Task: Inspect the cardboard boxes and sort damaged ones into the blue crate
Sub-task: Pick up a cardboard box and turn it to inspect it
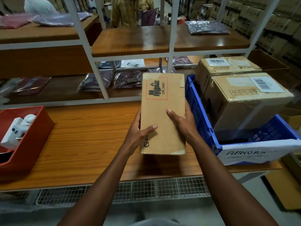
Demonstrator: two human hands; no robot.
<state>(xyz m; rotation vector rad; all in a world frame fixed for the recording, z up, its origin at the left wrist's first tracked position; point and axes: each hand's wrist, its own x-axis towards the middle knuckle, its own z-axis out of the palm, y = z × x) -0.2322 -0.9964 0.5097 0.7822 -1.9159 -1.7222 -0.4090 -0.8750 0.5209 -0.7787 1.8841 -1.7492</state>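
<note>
- Inspection step: flat brown cardboard box with UN 3481 battery label [162, 115] gripped by left hand [138, 134] and right hand [184, 123], thumbs on top.
- Next: if damaged, place in blue plastic crate [198, 116] alongside.

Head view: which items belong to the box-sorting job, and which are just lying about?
Job: held box, left hand, right hand, blue crate, two boxes in it.

Lying about: red bin, bagged clothes.
</note>
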